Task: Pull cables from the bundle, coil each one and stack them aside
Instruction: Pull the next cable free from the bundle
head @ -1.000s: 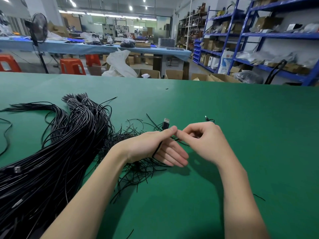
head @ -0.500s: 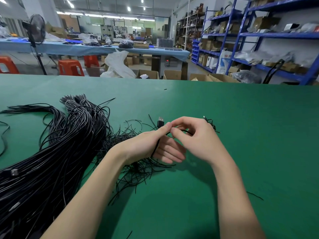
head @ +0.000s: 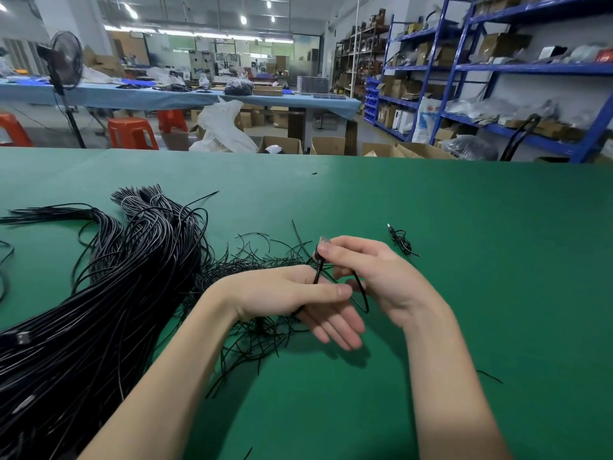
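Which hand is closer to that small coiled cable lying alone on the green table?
Right. The right hand is just beside the coiled cable; the left hand is beyond it.

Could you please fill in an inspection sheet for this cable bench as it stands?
Surface: green mat, flat.
Job's things: black bundle at left; one cable looped between the hands, its plug up; a small coil lies apart at right.
Clutter: loose thin strands beside the bundle; a stray offcut at right.
Hands: left hand pinches the cable with thumb and forefinger, other fingers straight; right hand pinches it just below the plug.
Cables: the bundle's strands are tangled.
Surroundings: blue shelving, fan, orange stools, boxes.
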